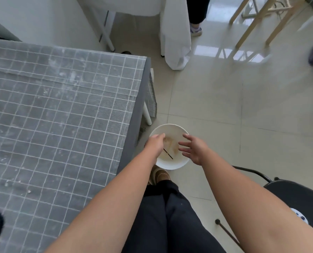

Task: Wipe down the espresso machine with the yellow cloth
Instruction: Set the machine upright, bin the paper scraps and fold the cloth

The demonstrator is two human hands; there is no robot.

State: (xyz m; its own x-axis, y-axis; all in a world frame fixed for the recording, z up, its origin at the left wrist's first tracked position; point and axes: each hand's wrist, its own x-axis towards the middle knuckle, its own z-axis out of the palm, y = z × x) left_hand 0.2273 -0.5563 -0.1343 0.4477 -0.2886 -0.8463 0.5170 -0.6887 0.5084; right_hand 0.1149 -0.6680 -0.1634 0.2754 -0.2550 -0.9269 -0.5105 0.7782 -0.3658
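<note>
Reaching down with both arms over a white bucket (170, 164) standing on the tiled floor (225, 106), just beside the corner of the surface (60, 106) under its grey checked cover. Left hand (154, 143) curled at the bucket's near rim, fingertips dipping inside; holding anything or not, cannot tell. Right hand (193, 148) hovering above the right rim, fingers spread apart and gripping nothing. Inside the bucket, murky brownish water with a pale, yellowish mass (171, 146) just under the left fingertips, possibly the yellow cloth, though too blurred to say for sure. A thin dark stick (168, 155) lying aslant in the water. No espresso machine anywhere in view.

If cloth, likely soft, limp and heavy with water, slippery to pinch, dripping once lifted. Best gathered in a bunch with a full fist, then wrung over the bucket with both hands. Nothing fragile there; main risk, splashing dirty water on the floor.
</note>
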